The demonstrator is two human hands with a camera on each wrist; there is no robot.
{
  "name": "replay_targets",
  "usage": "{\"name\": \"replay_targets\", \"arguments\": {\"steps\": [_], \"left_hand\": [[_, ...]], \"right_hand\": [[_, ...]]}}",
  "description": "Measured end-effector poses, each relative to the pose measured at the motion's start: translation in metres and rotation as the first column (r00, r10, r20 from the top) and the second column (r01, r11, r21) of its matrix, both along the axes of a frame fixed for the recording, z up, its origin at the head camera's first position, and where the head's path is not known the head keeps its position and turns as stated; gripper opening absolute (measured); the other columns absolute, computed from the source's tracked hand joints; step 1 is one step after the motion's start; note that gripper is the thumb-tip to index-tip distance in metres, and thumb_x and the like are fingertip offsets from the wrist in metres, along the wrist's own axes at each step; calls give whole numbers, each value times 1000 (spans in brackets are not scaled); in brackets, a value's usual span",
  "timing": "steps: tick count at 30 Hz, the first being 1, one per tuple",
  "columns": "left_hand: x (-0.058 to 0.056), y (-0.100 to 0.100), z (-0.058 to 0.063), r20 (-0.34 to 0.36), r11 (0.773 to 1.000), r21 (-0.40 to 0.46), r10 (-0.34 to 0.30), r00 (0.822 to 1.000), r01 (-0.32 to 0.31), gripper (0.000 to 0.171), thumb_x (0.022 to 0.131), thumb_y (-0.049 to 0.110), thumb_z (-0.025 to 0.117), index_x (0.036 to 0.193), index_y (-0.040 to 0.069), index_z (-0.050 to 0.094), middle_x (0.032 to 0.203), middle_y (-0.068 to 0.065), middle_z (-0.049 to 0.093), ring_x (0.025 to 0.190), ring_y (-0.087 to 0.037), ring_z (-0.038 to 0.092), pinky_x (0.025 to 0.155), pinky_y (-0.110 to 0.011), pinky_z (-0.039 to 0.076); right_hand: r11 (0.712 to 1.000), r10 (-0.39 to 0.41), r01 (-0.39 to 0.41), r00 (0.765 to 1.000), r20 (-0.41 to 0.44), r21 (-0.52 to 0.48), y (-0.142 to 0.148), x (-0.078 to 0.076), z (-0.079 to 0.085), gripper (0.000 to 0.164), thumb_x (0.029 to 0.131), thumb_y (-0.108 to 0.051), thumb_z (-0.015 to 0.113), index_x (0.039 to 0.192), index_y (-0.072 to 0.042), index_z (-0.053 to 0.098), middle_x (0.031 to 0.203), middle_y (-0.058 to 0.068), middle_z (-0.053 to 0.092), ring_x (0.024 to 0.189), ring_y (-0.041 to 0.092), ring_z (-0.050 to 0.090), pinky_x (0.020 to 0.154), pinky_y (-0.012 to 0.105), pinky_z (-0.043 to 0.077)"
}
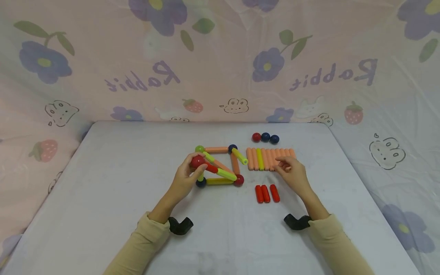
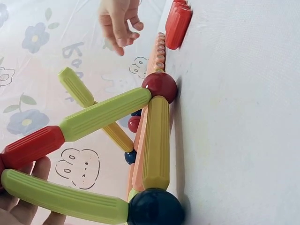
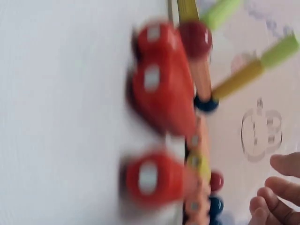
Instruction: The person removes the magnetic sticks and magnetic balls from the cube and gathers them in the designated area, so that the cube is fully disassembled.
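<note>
My left hand pinches a red ball at the raised corner of a frame built from rods and balls. From that ball a short red rod and a light green rod slope down to a dark red ball. A curved green rod runs down to a dark blue ball, and a yellow rod joins the two lower balls. My right hand, its fingers loosely bent and holding nothing, is over the right end of a row of orange rods.
A yellow rod lies within the orange row. In front are three short red rods. Behind the row sit a red ball and two blue balls. A yellow-and-green arm angles up from the frame's back corner.
</note>
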State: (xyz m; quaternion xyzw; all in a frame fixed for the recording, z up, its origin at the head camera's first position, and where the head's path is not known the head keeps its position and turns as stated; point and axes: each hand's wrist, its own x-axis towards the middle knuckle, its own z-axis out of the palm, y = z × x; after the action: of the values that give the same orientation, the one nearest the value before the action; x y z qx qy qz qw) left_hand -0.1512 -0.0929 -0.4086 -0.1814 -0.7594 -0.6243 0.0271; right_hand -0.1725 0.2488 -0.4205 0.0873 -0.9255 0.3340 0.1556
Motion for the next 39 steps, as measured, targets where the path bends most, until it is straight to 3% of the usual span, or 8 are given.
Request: {"name": "replay_targets", "arguments": {"steps": [7, 12, 16, 19, 26, 28, 34, 39], "left_hand": [[0, 0, -2, -7, 1000, 6, -8, 1000, 8, 37, 97, 10, 55, 131, 0, 45, 129, -27, 52, 112, -27, 56, 92, -7, 48], [-1, -1, -1, 1, 1000, -5, -8, 1000, 8, 37, 98, 12, 55, 131, 0, 45, 131, -27, 51, 113, -28, 56, 93, -10, 49], [-3, -2, 2, 27, 1000, -28, -4, 1000, 5, 37, 99, 15, 53, 132, 0, 44, 131, -24, 53, 112, -30, 58, 92, -16, 53], [-4, -2, 4, 38, 998, -56, -14, 999, 16, 37, 100, 17, 52, 133, 1, 44, 130, -22, 54, 110, -31, 60, 89, -20, 55], [-8, -10, 8, 35, 995, -95, 7, 999, -3, 36, 100, 19, 52, 133, 6, 46, 127, -20, 57, 111, -28, 60, 91, -17, 53], [-8, -12, 8, 45, 996, -89, 10, 999, -6, 36, 100, 20, 52, 134, 7, 46, 126, -18, 57, 112, -28, 59, 92, -16, 53], [-5, -13, 7, 74, 998, -63, -17, 997, 22, 37, 100, 19, 52, 134, 8, 45, 131, -22, 54, 115, -29, 57, 91, -15, 53], [-3, -13, 4, 53, 998, -62, -6, 999, 9, 35, 99, 17, 53, 132, 7, 45, 128, -23, 56, 114, -29, 57, 91, -12, 52]], "right_hand": [[980, 175, -175, 985, -13, -99, -44, 11, 6, 32, 81, -2, 74, 111, 5, 65, 92, 18, 68, 84, 27, 64, 67, 16, 56], [961, 244, -252, 966, -81, -114, -67, 8, 11, 44, 79, -2, 76, 120, 2, 62, 110, 22, 68, 99, 33, 65, 74, 38, 62], [957, 271, -282, 953, -138, -63, -80, 1, 13, 44, 79, -1, 75, 121, 1, 63, 120, 21, 67, 112, 38, 63, 94, 50, 55], [957, 280, -289, 945, -167, -34, -87, -3, 14, 38, 80, 3, 73, 116, 2, 65, 117, 20, 69, 114, 37, 63, 104, 52, 48], [947, 316, -322, 928, -197, -1, -92, -3, 11, 31, 81, 3, 72, 111, 0, 67, 109, 15, 71, 98, 27, 68, 82, 40, 60], [946, 320, -323, 928, -192, 13, -94, -2, 12, 28, 83, 1, 71, 111, -1, 66, 109, 15, 71, 97, 26, 67, 82, 38, 60], [958, 283, -285, 953, -106, -5, -97, -1, 14, 22, 91, -5, 64, 112, 0, 61, 107, 16, 69, 92, 26, 65, 81, 39, 61], [955, 274, -271, 962, 5, -122, -95, -1, 19, 20, 96, -10, 58, 114, -1, 59, 108, 15, 67, 98, 27, 65, 86, 42, 60]]}}
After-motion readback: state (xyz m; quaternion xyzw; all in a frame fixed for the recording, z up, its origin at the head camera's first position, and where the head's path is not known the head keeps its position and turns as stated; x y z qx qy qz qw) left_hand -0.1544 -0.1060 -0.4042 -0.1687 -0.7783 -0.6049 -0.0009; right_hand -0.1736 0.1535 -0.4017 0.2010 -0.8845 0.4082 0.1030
